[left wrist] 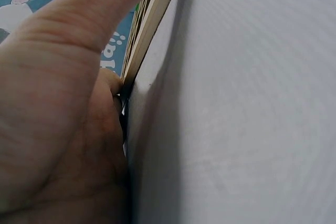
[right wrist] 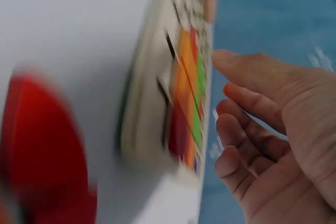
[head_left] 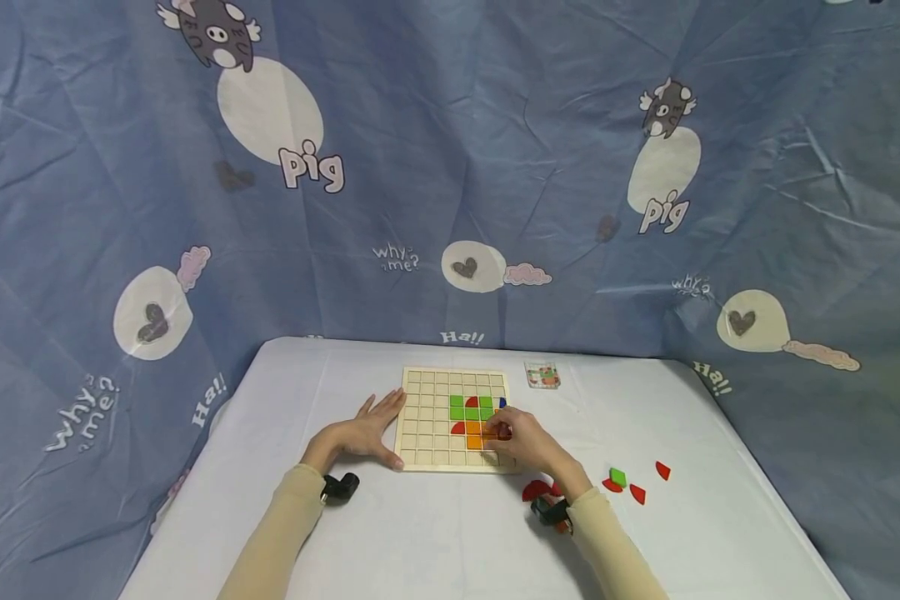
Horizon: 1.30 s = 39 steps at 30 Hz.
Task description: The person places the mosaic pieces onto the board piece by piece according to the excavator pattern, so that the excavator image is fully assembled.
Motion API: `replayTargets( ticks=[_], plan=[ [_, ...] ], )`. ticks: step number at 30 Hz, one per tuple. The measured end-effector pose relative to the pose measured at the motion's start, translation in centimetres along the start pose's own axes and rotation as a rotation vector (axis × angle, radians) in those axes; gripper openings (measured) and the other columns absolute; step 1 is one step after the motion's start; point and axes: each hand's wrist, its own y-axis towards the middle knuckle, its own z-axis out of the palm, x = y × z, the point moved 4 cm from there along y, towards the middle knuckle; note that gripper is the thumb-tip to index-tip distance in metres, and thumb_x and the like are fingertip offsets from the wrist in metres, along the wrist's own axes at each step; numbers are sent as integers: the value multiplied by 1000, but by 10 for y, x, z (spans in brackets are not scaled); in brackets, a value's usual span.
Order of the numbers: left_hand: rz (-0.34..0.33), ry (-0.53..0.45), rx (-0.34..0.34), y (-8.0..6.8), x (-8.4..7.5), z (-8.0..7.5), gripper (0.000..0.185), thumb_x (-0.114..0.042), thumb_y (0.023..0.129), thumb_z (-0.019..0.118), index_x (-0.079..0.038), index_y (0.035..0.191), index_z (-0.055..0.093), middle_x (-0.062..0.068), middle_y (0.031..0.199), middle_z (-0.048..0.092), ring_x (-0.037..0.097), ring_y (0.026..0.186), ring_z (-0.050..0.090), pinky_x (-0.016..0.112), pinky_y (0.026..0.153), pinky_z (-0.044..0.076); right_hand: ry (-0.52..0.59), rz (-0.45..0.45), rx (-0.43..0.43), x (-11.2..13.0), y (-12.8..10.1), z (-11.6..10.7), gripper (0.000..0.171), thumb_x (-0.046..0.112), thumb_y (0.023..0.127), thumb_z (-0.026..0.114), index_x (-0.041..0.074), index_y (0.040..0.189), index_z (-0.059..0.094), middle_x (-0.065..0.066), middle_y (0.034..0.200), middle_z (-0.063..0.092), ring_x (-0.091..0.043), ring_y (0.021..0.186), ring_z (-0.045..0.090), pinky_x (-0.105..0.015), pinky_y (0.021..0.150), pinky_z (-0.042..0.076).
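Observation:
A pale wooden grid board (head_left: 423, 433) lies on the white table. On its right half sit green squares (head_left: 457, 413), orange squares (head_left: 474, 442), a red quarter-circle (head_left: 457, 428) and a blue piece (head_left: 502, 402). My left hand (head_left: 356, 435) rests at the board's left edge, thumb and fingers spread; the left wrist view shows the thumb (left wrist: 73, 30) against the board's side. Over the right part of the board is my right hand (head_left: 527, 440), partly covering the pieces there. In the right wrist view, its bent fingers (right wrist: 247, 103) show nothing between them and the thumb.
A small printed pattern card (head_left: 542, 375) lies beyond the board's right corner. Loose red pieces (head_left: 536, 490) lie near the right wrist, partly hidden. Farther right are a green piece (head_left: 618, 477) and several red ones (head_left: 663, 471). A blue patterned cloth (head_left: 420, 167) hangs behind the table.

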Motion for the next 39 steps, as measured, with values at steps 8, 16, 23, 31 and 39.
replayTargets(
  ticks=[8, 16, 23, 31, 39],
  plan=[
    [-18, 8, 2, 0, 2, 0, 136, -58, 61, 83, 0, 154, 3, 13, 163, -4, 31, 151, -4, 55, 120, -10, 43, 114, -202, -62, -66, -60, 20, 11, 81, 76, 12, 98, 65, -3, 93, 65, -15, 83, 56, -31, 73, 49],
    [-32, 21, -1, -3, 4, -1, 137, -61, 60, 82, -1, 154, 3, 12, 163, -4, 29, 151, -4, 54, 120, -10, -40, 390, -280, -137, -140, -109, 34, 17, 86, 71, 1, 113, 59, -12, 102, 59, -19, 86, 51, -25, 64, 44],
    [-31, 8, -2, -4, 3, 1, 137, -60, 61, 83, -1, 154, 2, 13, 163, -3, 30, 151, -4, 54, 121, -9, -130, 544, -237, -173, -179, -122, 53, 26, 83, 74, -11, 116, 55, -22, 103, 53, -28, 90, 54, -33, 69, 47],
    [-15, 14, -6, -3, -1, -1, 135, -57, 62, 84, 1, 154, 3, 15, 163, -3, 32, 151, -3, 55, 120, -8, -118, 560, -260, -179, -180, -125, 28, 20, 87, 70, -3, 103, 65, -10, 91, 65, -18, 81, 58, -27, 64, 47],
    [-10, 23, 7, -1, -1, -1, 135, -57, 63, 83, 1, 154, 2, 15, 163, -4, 32, 151, -5, 56, 120, -9, -109, 610, -262, -174, -175, -121, 25, 21, 85, 71, -1, 95, 63, -8, 86, 65, -17, 77, 57, -27, 63, 46]
  ],
)
